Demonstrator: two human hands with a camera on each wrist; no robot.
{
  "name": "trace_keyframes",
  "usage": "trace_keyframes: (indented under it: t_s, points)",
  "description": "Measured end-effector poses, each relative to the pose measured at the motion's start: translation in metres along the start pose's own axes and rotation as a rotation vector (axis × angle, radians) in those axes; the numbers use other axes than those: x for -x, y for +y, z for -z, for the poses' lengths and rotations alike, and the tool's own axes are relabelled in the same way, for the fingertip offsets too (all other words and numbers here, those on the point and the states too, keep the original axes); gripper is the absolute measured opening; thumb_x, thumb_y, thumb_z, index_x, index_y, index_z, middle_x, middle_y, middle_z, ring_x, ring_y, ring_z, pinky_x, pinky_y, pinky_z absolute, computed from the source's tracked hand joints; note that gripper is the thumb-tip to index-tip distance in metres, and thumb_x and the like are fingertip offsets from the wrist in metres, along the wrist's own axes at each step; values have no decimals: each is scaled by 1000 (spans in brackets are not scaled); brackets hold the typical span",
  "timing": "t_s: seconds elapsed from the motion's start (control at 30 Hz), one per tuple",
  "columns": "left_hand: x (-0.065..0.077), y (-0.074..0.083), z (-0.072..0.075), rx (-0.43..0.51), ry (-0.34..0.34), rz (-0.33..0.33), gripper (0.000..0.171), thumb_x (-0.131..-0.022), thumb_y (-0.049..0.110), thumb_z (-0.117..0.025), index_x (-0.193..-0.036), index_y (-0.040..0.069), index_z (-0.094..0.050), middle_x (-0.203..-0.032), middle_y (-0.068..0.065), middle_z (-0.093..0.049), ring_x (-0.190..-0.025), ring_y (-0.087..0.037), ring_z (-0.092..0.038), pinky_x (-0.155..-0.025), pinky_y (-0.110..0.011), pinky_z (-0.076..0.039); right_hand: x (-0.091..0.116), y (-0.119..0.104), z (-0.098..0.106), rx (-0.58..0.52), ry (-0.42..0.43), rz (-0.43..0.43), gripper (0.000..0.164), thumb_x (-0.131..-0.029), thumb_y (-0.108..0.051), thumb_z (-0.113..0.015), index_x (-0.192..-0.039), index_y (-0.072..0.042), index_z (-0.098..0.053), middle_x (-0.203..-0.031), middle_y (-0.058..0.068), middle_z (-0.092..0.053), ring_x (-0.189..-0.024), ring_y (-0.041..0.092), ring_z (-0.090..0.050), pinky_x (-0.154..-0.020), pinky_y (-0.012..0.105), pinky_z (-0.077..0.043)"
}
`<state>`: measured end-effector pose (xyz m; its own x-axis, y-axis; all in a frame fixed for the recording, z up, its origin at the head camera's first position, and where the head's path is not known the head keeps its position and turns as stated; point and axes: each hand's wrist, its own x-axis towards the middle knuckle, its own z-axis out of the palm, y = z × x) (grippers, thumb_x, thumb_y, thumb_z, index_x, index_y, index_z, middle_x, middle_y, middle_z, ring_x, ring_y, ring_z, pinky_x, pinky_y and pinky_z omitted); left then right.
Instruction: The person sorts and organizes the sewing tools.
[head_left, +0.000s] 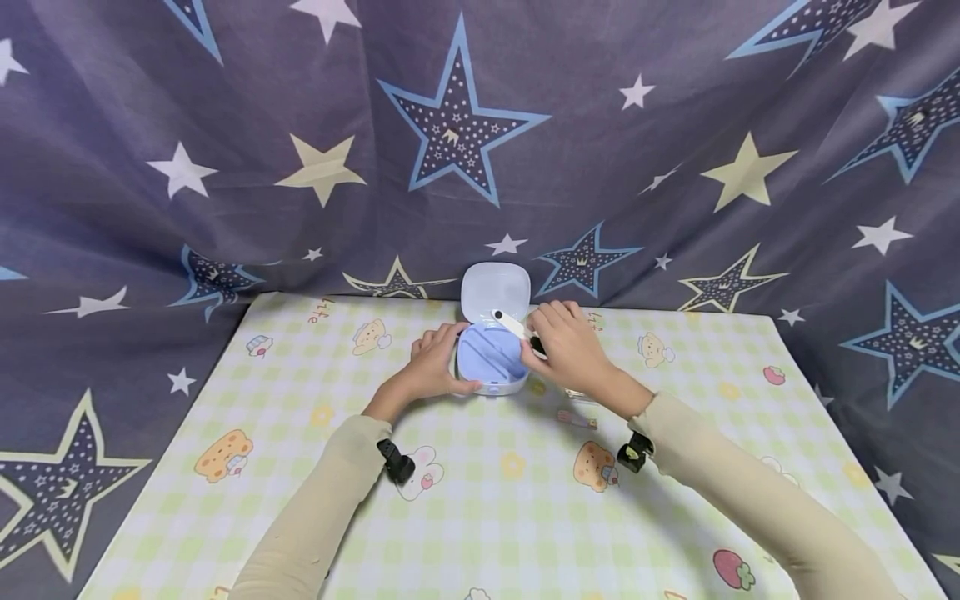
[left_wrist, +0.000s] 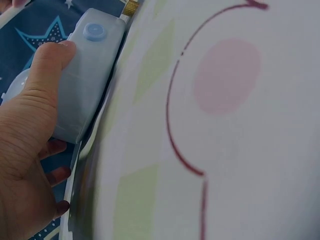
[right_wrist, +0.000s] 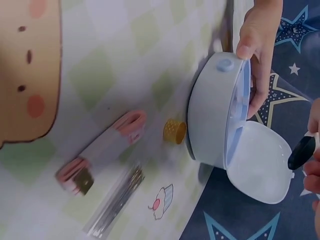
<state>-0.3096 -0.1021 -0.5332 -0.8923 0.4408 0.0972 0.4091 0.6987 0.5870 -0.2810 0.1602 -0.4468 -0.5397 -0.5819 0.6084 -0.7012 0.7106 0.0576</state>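
A small white box (head_left: 512,387) with a pale blue inside stands near the table's back edge, its lid (head_left: 495,285) swung back. My left hand (head_left: 433,367) grips its left side, the thumb on the front wall near a round blue button (left_wrist: 95,32) in the left wrist view. Above the box's right side, my right hand (head_left: 567,350) pinches a slim white tool (head_left: 513,326) with a black dot at its tip and a black part by the fingers. Its exact kind cannot be told. The right wrist view catches only the black part (right_wrist: 302,153) and some fingers.
Beside the box in the right wrist view are a gold thimble (right_wrist: 174,132), a rolled pink-and-white tape measure (right_wrist: 100,150) and a clear sleeve of needles (right_wrist: 116,202). A checked cloth (head_left: 480,517) covers the table. A starred dark curtain (head_left: 315,233) hangs behind.
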Motion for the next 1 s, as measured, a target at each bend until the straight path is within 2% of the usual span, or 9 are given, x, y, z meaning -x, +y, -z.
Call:
trace_keyframes:
  t_s: [0.13,0.57,1.0]
  points:
    - [-1,-1,-1,-11,2,-1,112,-70,51,-88,-158,12,-30,-151,-13,-43,-129,-39,-40,-107,-60,-29,-5,-4,-5,-4,-35,-28,17,-87,-23,-61,-89,-6,-57,-85,7,-60,-79,27,-52,-81,43,-42]
    - [0,1,2,-25,-10,5,110,-71,51,-87,-158,15,-31,-152,-12,-42,-130,-38,-39,-108,-60,-29,-14,-16,-21,38,-270,-162,20,-90,-27,-62,-89,-7,-60,-86,8,-62,-92,29,-60,-87,45,-43]
    - [1,2,3,-20,-16,11,111,-72,51,-87,-159,15,-28,-154,-12,-41,-129,-37,-39,-109,-60,-29,-21,-24,-38,53,-425,-252,23,-89,-30,-63,-83,-9,-57,-80,7,-60,-79,28,-57,-81,44,-43]
